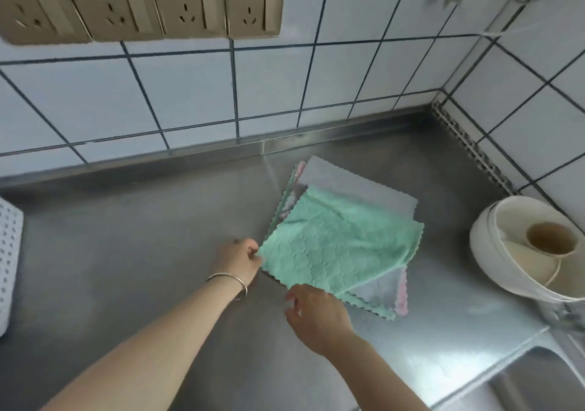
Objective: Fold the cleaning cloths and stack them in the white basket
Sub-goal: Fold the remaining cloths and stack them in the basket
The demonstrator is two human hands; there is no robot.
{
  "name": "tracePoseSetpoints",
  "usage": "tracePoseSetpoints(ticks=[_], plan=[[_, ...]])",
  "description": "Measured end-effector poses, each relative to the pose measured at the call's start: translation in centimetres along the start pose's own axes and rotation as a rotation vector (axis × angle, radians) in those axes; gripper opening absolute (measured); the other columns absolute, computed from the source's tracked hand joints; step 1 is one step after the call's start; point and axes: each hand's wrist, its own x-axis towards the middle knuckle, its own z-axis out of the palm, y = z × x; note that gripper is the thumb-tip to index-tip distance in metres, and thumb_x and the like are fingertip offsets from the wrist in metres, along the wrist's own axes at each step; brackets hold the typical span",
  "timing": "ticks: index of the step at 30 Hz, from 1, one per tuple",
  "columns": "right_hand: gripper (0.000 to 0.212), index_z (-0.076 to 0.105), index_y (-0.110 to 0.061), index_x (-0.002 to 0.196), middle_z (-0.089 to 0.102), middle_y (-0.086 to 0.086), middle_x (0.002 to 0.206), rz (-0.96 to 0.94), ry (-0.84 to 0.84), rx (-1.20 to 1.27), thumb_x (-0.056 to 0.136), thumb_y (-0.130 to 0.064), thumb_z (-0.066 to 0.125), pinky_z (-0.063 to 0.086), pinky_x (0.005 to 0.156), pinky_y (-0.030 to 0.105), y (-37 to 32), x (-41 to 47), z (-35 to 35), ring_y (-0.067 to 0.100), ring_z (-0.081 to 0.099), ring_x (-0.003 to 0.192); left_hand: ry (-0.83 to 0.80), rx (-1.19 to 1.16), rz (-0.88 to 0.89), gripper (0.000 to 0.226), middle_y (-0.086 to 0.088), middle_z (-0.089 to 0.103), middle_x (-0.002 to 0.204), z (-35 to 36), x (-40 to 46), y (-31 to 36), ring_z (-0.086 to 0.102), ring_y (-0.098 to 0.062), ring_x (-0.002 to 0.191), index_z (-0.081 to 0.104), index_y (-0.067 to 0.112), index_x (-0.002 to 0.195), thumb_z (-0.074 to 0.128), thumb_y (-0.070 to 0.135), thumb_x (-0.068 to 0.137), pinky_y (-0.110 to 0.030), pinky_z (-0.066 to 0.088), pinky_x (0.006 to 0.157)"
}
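A green cleaning cloth (335, 246) lies on top of a loose pile on the steel counter, folded over along its far edge. Under it show a grey cloth (351, 186), a pink edge (402, 287) and another green edge. My left hand (239, 260) pinches the green cloth's left corner. My right hand (316, 312) grips the cloth's near edge, fingers tucked under it. The white basket (9, 265), perforated, is only partly in view at the far left edge.
A white bowl (493, 252) holding small cups stands at the right by the tiled wall. A sink basin (538, 379) opens at the bottom right. The tiled backsplash with wall sockets (142, 2) runs behind the counter (126, 236).
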Motion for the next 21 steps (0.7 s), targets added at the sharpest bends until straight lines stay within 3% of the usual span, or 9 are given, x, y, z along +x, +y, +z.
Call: tracePoseSetpoints(ticks=[4,7,10,13,15,16,18,21], plan=[[0.03,0.054,-0.026,0.121,0.059,-0.004,0.119,-0.018,-0.081,0.007,0.094,-0.028,0.041,0.043,0.084,0.027,3.2,0.1,-0.1,0.02,0.058,0.106,0.143,-0.132,-0.101,0.032,-0.014,0.063,0.111,1.0,2.2,2.5,0.06,-0.032,0.104,0.066,0.019,0.112,0.066,0.025,0.08,-0.032,0.045,0.088],[0.03,0.054,-0.027,0.121,0.06,-0.005,0.117,-0.017,-0.095,0.021,0.093,-0.027,0.043,0.045,0.085,0.028,4.7,0.5,-0.3,0.019,0.059,0.104,0.171,-0.1,-0.099,0.025,-0.016,0.06,0.107,2.0,2.9,3.3,0.058,-0.034,0.101,0.07,0.02,0.103,0.066,0.028,0.08,-0.032,0.045,0.089],[0.028,0.056,-0.026,0.118,0.06,-0.006,0.115,-0.057,-0.011,0.041,0.093,-0.027,0.044,0.046,0.082,0.027,5.2,1.4,-0.8,0.018,0.06,0.101,0.219,-0.099,-0.044,0.019,-0.015,0.06,0.1,3.0,2.5,3.8,0.057,-0.034,0.097,0.069,0.014,0.095,0.065,0.027,0.081,-0.033,0.043,0.08],[0.03,0.058,-0.024,0.113,0.062,-0.007,0.107,-0.143,0.245,0.052,0.085,-0.012,0.055,0.043,0.058,0.025,4.6,3.6,-2.2,0.018,0.066,0.077,0.256,-0.057,0.045,0.018,-0.009,0.066,0.098,3.5,1.6,4.2,0.059,-0.033,0.092,0.061,0.016,0.101,0.053,0.028,0.09,-0.035,0.044,0.072],[0.054,0.051,-0.025,0.114,0.064,-0.006,0.102,-0.262,0.33,0.029,0.068,0.002,0.062,0.029,0.041,0.02,4.0,5.3,-3.4,0.017,0.059,0.051,0.285,-0.008,0.154,0.023,-0.008,0.069,0.101,3.7,0.8,4.2,0.062,-0.036,0.092,0.058,0.018,0.112,0.048,0.028,0.093,-0.037,0.048,0.073],[0.065,0.046,-0.026,0.12,0.065,-0.006,0.105,-0.332,0.312,-0.012,0.065,0.006,0.058,0.026,0.038,0.02,3.7,6.0,-4.1,0.018,0.056,0.048,0.299,0.011,0.212,0.027,-0.007,0.069,0.104,3.7,0.4,4.3,0.063,-0.037,0.093,0.057,0.02,0.117,0.047,0.028,0.094,-0.038,0.05,0.074],[0.076,0.038,-0.03,0.135,0.063,-0.005,0.116,-0.44,0.219,-0.129,0.07,0.006,0.047,0.035,0.045,0.025,2.9,7.5,-5.7,0.025,0.061,0.063,0.342,0.002,0.339,0.029,-0.009,0.071,0.102,3.3,-0.3,4.5,0.065,-0.039,0.085,0.059,0.021,0.117,0.046,0.029,0.092,-0.04,0.051,0.067],[0.057,0.04,-0.031,0.135,0.06,-0.007,0.122,-0.479,0.135,-0.344,0.083,-0.006,0.045,0.048,0.068,0.033,2.5,9.1,-8.0,0.027,0.064,0.087,0.383,-0.006,0.479,0.026,-0.009,0.073,0.084,1.7,-1.2,4.8,0.065,-0.036,0.06,0.05,0.029,0.105,0.039,0.039,0.083,-0.037,0.052,0.048]])
